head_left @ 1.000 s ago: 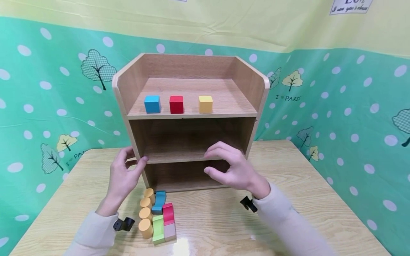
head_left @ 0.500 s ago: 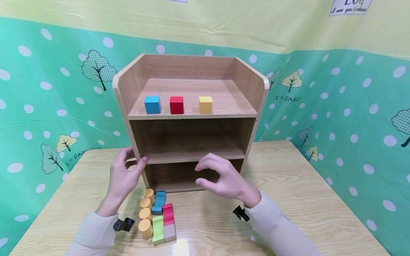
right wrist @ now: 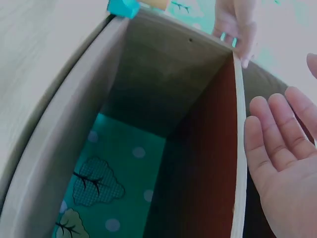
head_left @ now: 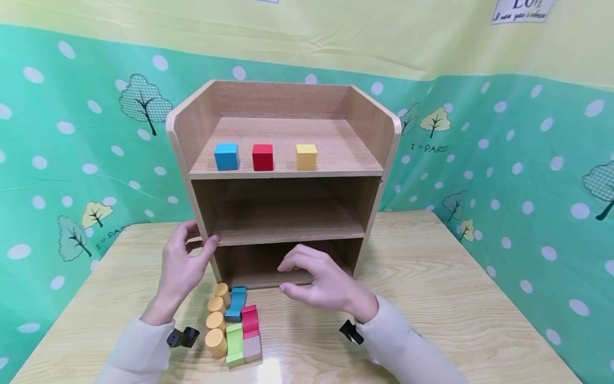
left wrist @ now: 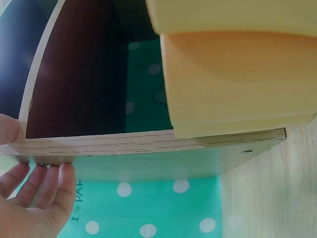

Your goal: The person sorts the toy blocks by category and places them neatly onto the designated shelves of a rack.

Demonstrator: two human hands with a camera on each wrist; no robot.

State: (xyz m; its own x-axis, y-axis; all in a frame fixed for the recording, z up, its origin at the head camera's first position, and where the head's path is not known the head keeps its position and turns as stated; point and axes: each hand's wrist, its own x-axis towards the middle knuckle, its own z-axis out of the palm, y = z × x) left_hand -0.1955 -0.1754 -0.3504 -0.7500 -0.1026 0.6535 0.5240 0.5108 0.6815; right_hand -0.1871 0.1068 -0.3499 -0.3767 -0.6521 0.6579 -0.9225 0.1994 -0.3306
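Head view: an upright three-tier shelf unit of light-brown wood-grain board (head_left: 288, 208) stands on the pale wood-grain table (head_left: 408, 261).
Left hand (head_left: 180, 268): pinches the unit's left side panel (head_left: 198, 125) at its front edge, thumb in front, fingers along the outer face; a light, even grip should steady the unit best.
Right hand (head_left: 317, 278): holds nothing, thumb and fingers bowed apart before the bottom compartment (head_left: 244, 264) (whether a fingertip brushes wood, I cannot tell); keeping it level and below the middle board (head_left: 288, 236) would likely avoid a knock.
Top tier (head_left: 288, 130): a smooth blue cube (head_left: 226, 157), red cube (head_left: 263, 158) and yellow cube (head_left: 306, 158) sit near the front edge, so a jolt could shift them.
Table blocks: four pale-orange cylinders (head_left: 216, 343) line up beside a blue curved block (head_left: 236, 304), a pinkish-red curved block (head_left: 250, 321), a light-green curved block (head_left: 234, 344) and a greyish-mauve block (head_left: 252, 348); anything taken from such tight packing is best lifted straight up.
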